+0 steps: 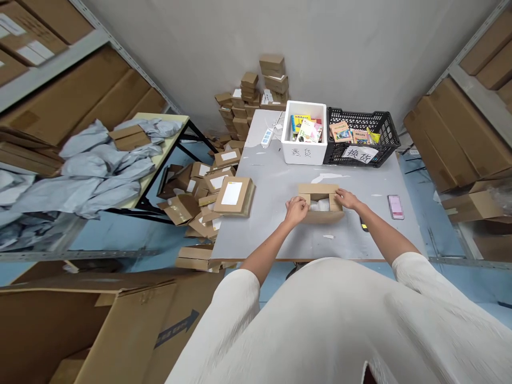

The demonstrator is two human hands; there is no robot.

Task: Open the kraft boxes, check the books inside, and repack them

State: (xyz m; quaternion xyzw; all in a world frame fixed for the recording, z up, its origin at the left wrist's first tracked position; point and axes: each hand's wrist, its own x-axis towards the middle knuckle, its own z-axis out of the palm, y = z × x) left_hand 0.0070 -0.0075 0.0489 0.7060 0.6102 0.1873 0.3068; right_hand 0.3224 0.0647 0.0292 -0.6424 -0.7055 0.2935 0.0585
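Note:
A small brown cardboard box [323,217] lies on the grey table in front of me, its top flaps spread and something whitish inside. My left hand [296,209] is at the box's left end, fingers closed on the flap there. At the right end, my right hand [347,198] has its fingers closed on the upper right flap corner. A dark object with a yellow part [364,224] lies partly under my right forearm.
Behind the box stand a white bin [304,156] and a black crate [362,152], both holding booklets. A closed carton [234,196] sits at the table's left edge, a phone [396,207] at the right. Cartons are piled on the floor to the left.

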